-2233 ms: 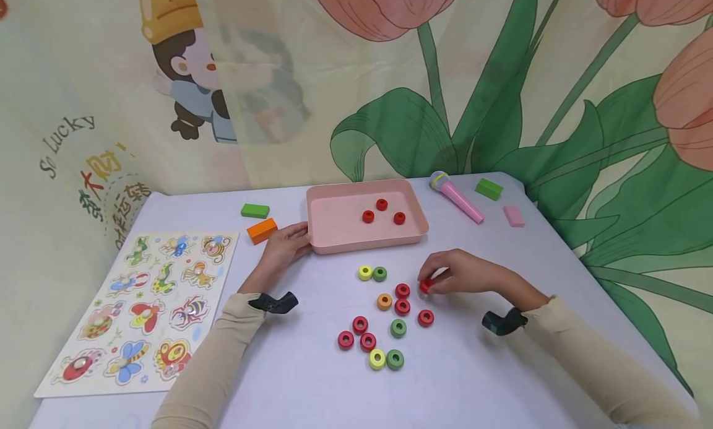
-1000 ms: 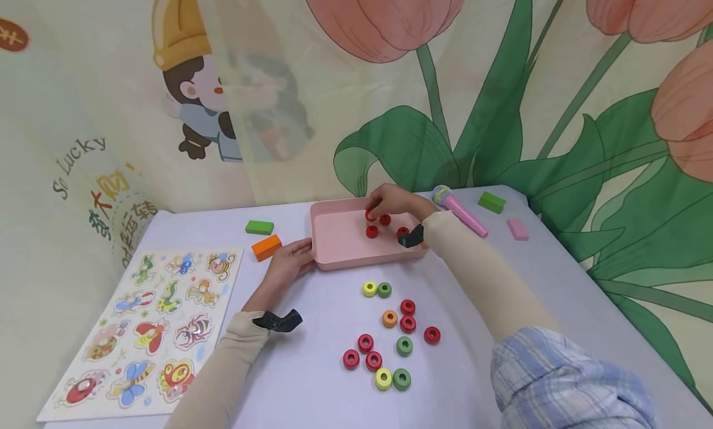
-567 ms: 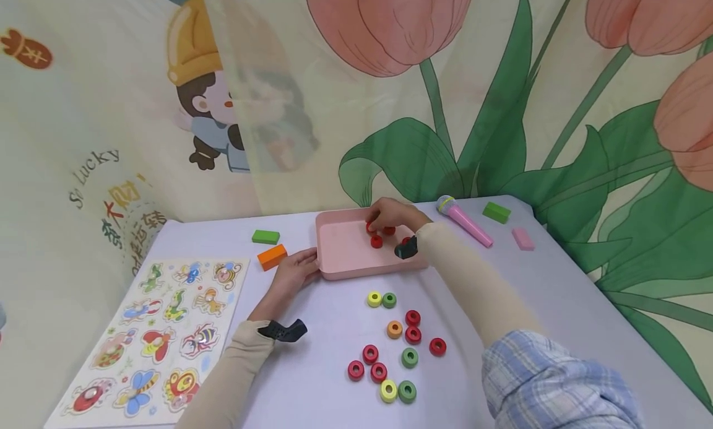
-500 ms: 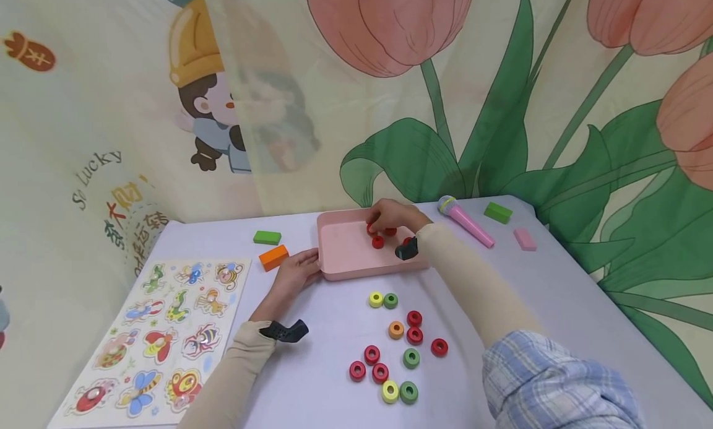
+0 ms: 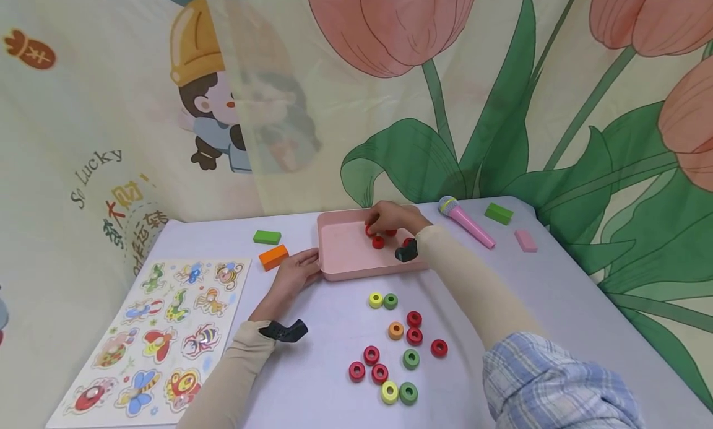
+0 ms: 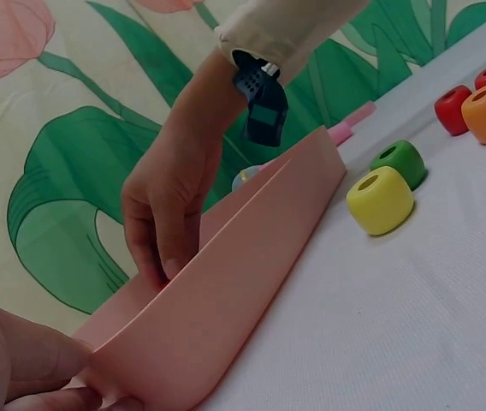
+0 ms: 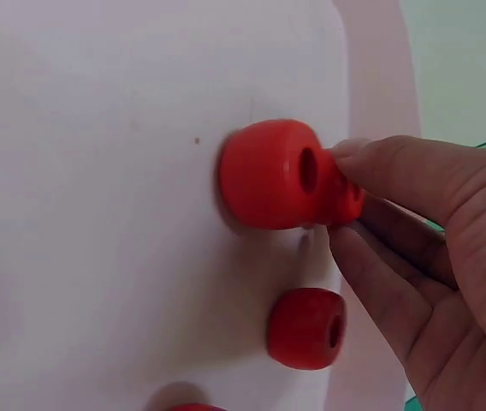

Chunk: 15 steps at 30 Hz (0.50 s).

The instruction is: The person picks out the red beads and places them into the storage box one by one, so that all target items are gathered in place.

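Observation:
The pink tray stands at the back middle of the table. My left hand holds its front left corner, with fingertips at the rim in the left wrist view. Inside the tray, my right hand pinches a red bead between thumb and fingers. Close to the held bead is another red bead, its hole facing the fingers. A further red bead lies below it in the right wrist view. The right hand and wrist partly hide the beads in the head view.
Several red, green, yellow and orange beads lie on the table before the tray. An insect puzzle board is at left. Blocks in orange and green sit beside the left hand. A pink toy microphone lies right of the tray.
My right hand has carried a red bead from the table's right side into the tray, then stayed there. The left hand has kept its place on the tray. The head view has tilted upward.

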Available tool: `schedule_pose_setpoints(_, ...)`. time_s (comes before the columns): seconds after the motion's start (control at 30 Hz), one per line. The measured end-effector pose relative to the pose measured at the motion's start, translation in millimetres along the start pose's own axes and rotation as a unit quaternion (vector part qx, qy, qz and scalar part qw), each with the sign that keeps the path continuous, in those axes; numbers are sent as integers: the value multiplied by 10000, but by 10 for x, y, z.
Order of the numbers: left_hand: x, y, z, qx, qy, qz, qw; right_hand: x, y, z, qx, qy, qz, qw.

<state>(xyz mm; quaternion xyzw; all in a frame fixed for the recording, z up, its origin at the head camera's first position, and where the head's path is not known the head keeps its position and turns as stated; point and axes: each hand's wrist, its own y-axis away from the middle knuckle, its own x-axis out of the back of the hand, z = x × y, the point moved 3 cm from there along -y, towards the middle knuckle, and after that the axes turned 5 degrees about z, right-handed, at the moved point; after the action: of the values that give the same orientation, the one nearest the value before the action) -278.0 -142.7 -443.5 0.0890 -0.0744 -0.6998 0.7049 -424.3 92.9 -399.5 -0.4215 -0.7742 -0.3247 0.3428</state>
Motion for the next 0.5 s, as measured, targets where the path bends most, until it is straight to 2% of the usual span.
schedule_pose_setpoints(0.13, -12, 0, 3, 5, -62, 4, 10000, 95, 73, -21, 209, -83, 275, 9994)
schedule_pose_setpoints(0.27, -29, -7, 13, -8, -51, -15, 10000, 204, 231, -45, 530, -233, 546, 9968)
schedule_pose_setpoints(0.4, -17, -14, 7, -15, -9, 5, 10000, 219, 478, -48, 883, -449, 660, 9929)
schedule_pose_setpoints(0.5, -4, -16, 10, -16, 10, -21, 10000, 181, 739, -21, 1103, -716, 725, 9887)
